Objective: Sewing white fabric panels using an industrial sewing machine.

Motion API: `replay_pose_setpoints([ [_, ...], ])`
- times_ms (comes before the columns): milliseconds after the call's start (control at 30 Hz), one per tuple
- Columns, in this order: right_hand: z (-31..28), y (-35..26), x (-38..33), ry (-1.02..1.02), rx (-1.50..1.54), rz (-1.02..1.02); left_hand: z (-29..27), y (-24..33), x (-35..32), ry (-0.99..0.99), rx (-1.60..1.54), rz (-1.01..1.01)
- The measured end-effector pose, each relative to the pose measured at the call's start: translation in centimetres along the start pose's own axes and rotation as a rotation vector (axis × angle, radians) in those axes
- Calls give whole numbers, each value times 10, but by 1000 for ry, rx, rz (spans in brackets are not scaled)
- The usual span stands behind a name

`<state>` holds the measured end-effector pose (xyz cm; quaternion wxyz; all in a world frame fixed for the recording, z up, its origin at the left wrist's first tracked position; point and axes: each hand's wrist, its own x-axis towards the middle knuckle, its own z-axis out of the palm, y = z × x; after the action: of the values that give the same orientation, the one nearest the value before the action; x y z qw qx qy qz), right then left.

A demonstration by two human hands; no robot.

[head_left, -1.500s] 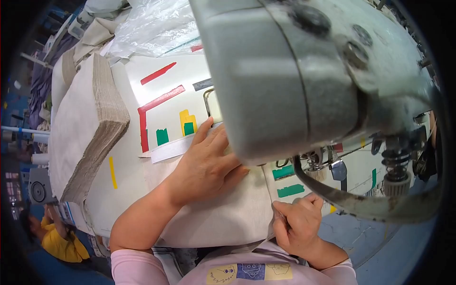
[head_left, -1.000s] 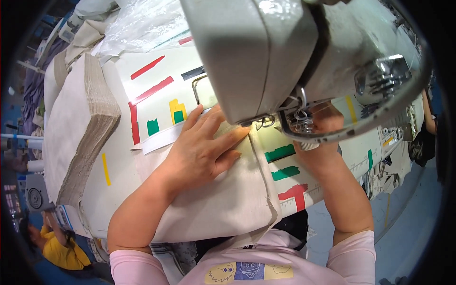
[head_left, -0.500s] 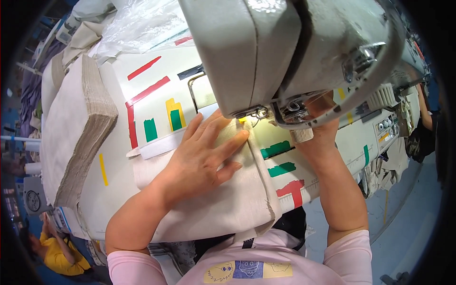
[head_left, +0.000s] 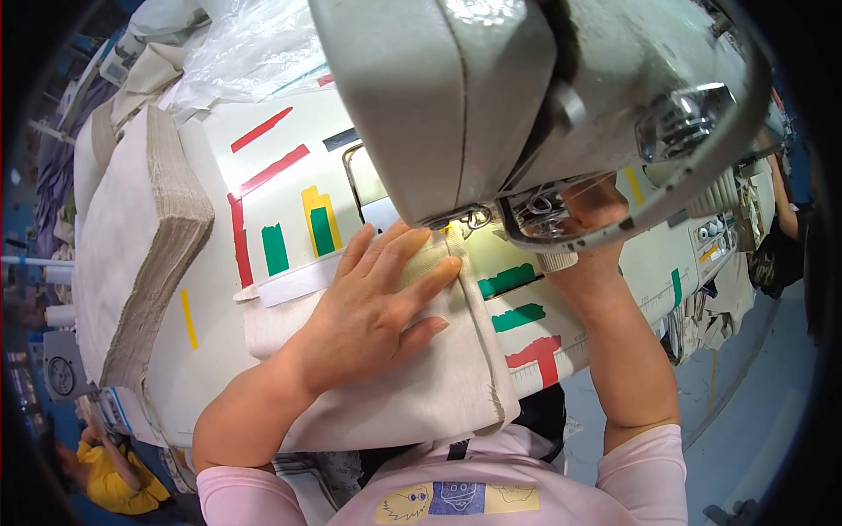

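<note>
Two forearms (head_left: 267, 399) in my feed: both come out of pink sleeves (head_left: 250, 495) at the lower edge, the left angled in over the cloth, the right reaching up along its right side.
Left hand (head_left: 373, 302): palm down, fingers spread and extended, lying on the cream cloth (head_left: 412, 394); I see nothing pinched in it.
Right hand (head_left: 598, 203): partly behind the curved metal guard (head_left: 702, 180); its fingers are hidden, so I cannot tell how far they are closed or whether they hold anything.
Cream cloth: on the taped white table (head_left: 167, 359), its far end by the needle area under the machine head (head_left: 403, 105), its near end at the table's front edge.
Folded edge: runs down the cloth's right side, just beside the left index fingertip.
White strip (head_left: 303, 279): across the cloth's upper left, one end meeting the left hand.
Cloth stack (head_left: 145, 254): thick, on my left, apart from that hand.
Plastic sheet (head_left: 254, 61): crumpled, beyond the tape.
</note>
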<state>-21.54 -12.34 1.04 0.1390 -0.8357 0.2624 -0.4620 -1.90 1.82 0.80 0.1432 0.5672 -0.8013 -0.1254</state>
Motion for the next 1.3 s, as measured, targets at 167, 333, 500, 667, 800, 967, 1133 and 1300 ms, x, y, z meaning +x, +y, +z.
replay_pose_setpoints([
  [167,1,3,-4,22,31,11,0,1,1,-1,-7,0],
  [333,-1,-3,0,-7,3,-13,1,-1,0,8,5,5],
  [500,-5,-7,-5,-29,-64,64,1,-3,2,10,18,6],
  [667,1,-5,-8,31,-3,74,3,-11,6,11,20,-26],
  [800,4,0,-11,10,-6,89,0,-21,12,-48,-51,-76],
  [967,3,-1,-16,0,1,110,-2,-21,14,-40,-36,-70],
  [1133,-12,-28,-40,-150,-58,44,2,-17,11,152,52,30],
  [1300,-41,-95,-127,-280,96,-15,12,-4,11,239,5,132],
])
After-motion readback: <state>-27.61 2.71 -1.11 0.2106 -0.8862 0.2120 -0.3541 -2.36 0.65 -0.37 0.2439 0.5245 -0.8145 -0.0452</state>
